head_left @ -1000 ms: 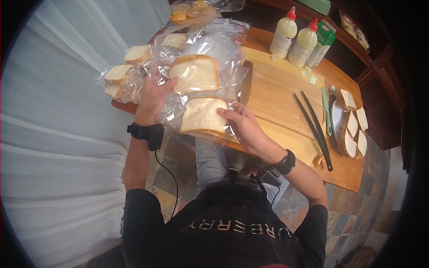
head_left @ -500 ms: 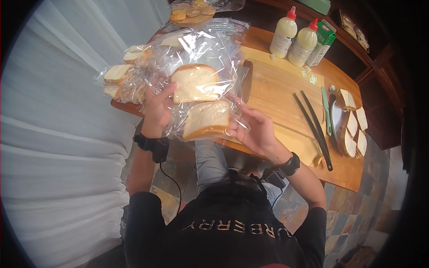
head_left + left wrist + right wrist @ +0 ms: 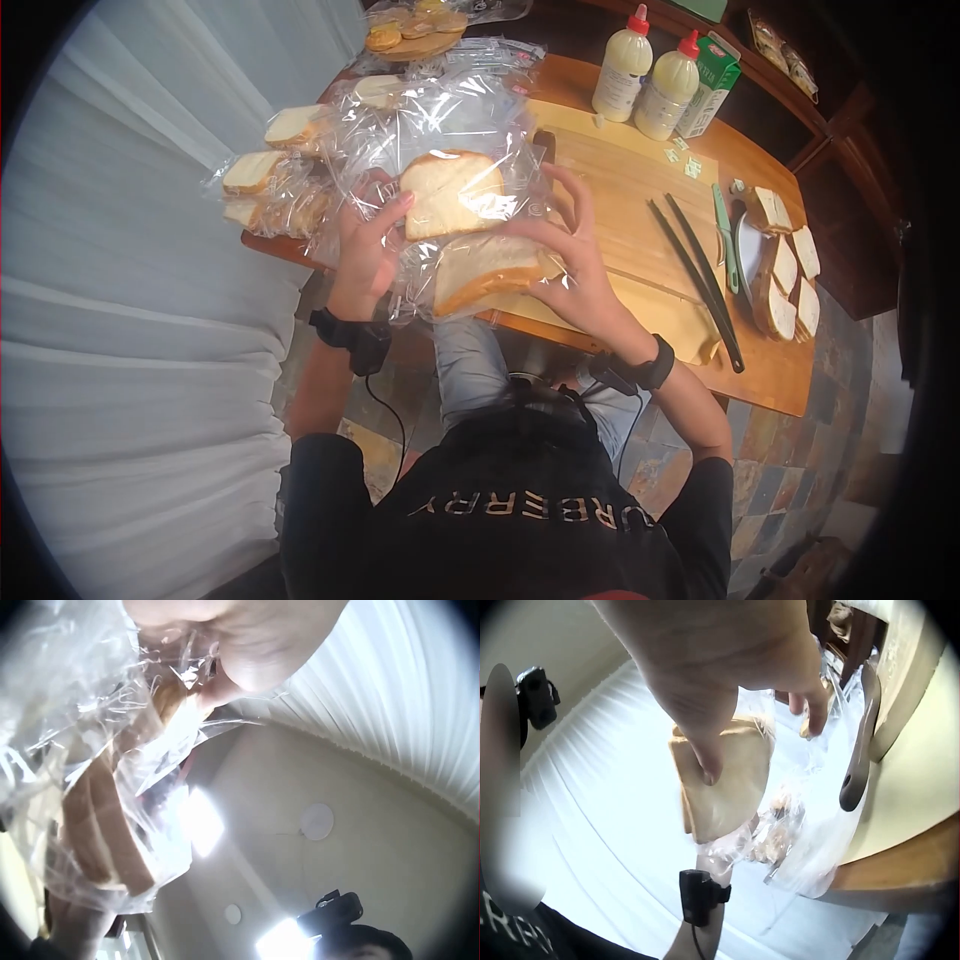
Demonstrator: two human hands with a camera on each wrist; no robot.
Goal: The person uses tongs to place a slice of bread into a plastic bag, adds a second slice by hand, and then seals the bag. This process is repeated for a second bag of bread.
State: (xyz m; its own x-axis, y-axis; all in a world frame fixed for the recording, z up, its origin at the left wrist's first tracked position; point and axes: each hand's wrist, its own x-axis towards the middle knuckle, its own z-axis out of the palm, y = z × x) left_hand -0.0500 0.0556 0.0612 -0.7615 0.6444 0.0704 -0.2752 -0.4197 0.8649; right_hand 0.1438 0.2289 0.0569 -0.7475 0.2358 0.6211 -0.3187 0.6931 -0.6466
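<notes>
In the head view my left hand (image 3: 368, 250) grips a clear plastic bag (image 3: 430, 125) from its left side, the thumb lying over a slice of bread (image 3: 455, 195) that shows through the film. Below that slice, a stack of bread slices (image 3: 478, 272) tilts and bows slightly, with film around its left end. My right hand (image 3: 585, 275) holds this stack at its right end, thumb across the top face and index finger raised off it. From the right wrist, the thumb presses on the pale face of the stacked bread (image 3: 739, 784). Creased film partly hides the left fingers.
Bagged bread pieces (image 3: 255, 172) lie left, near a curtain (image 3: 130, 250). On the table are a wooden board (image 3: 620, 190), black tongs (image 3: 722, 335), a green-handled knife (image 3: 727, 240), squeeze bottles (image 3: 622, 75), a carton (image 3: 712, 95), a plate (image 3: 746, 260) of cut sandwiches, and a round wooden board of buns (image 3: 425, 47).
The bagged slice and stack have shifted down and right with both hands. The lower stack has tilted, showing its crust edge. My right thumb left its top, then came back across it.
</notes>
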